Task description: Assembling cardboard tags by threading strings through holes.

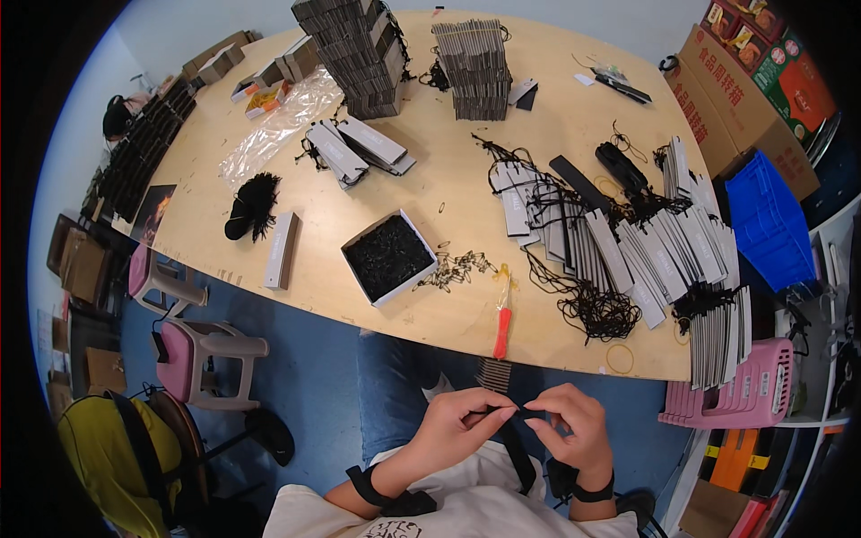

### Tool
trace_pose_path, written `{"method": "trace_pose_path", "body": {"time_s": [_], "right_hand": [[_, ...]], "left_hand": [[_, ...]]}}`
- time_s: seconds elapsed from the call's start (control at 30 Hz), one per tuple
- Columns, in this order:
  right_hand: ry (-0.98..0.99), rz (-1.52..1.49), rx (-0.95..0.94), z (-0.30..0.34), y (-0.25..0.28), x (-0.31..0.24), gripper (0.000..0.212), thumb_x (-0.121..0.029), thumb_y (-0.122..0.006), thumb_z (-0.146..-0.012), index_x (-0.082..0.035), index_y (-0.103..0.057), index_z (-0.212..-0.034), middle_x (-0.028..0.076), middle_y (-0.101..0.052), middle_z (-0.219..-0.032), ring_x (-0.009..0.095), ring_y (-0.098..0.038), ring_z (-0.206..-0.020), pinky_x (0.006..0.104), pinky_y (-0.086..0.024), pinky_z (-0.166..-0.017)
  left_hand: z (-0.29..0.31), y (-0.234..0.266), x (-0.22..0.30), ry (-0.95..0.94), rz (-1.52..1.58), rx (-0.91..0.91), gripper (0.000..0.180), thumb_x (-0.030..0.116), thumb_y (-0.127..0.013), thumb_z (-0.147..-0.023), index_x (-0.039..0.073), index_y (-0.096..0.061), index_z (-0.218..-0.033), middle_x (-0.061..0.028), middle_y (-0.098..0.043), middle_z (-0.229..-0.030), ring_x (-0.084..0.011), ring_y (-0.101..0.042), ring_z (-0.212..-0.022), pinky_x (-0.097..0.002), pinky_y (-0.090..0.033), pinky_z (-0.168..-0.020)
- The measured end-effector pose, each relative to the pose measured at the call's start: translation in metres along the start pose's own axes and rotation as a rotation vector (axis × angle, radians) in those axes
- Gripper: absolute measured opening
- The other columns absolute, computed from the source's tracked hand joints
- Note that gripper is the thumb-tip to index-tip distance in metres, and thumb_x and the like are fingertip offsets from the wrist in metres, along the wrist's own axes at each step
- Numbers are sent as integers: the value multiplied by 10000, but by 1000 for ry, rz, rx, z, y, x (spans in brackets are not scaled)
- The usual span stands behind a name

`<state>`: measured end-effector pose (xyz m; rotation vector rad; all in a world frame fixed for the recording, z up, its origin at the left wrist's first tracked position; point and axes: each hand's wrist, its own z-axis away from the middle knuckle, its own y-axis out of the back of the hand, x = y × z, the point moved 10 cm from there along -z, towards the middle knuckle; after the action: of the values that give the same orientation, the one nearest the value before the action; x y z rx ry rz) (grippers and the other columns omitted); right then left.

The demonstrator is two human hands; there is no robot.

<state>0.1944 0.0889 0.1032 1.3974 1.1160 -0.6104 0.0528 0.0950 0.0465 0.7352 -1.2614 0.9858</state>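
Note:
In front of my lap, both hands are raised close together below the table's near edge. My left hand [468, 420] is closed in a pinch, with a thin black cord [523, 413] at its fingertips. My right hand [574, 425] faces it, thumb and forefinger closed around the cord's other side. Most of the cord is hidden by the fingers. Nearest on the table lie a red-handled tool [502, 332] and a scatter of small safety pins [457, 268]. Beside them is a white box [388, 258] filled with small black pieces.
Bundled grey tags with black cords [619, 242] cover the table's right side. Tall tag stacks [471, 72] stand at the back. A black cord bundle [253, 206] and a grey tag stack [282, 251] lie left. Blue crate [769, 220] and pink basket [735, 390] stand right; stools [211, 359] left.

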Motion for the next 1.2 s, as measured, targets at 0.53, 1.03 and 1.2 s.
{"method": "trace_pose_path", "body": {"time_s": [0.53,1.03,1.2], "right_hand": [[180,217,87,2,-2,-26,178,-23,-743,-750,-35,-618,-875,84,-648,-768,231,-634,-618,316,-475,-500],[218,197,137,4,2,-31,186,38,-728,-736,-35,-615,-866,63,-641,-735,173,-577,-541,273,-427,-459],[248,197,127,5,1,-36,189,31,-730,-729,-39,-624,-870,62,-640,-738,201,-606,-571,298,-446,-472]], "left_hand": [[1,-3,-6,75,154,0,133,87,-652,-939,-26,-668,-1006,3,-632,-847,-10,-512,-676,-162,-398,-577],[1,-9,3,39,235,-42,120,52,-674,-913,-7,-674,-1018,63,-577,-797,19,-342,-607,-165,-272,-526],[1,-8,1,38,251,-24,123,49,-668,-915,-7,-675,-1024,62,-580,-802,17,-349,-614,-167,-278,-532]]}}
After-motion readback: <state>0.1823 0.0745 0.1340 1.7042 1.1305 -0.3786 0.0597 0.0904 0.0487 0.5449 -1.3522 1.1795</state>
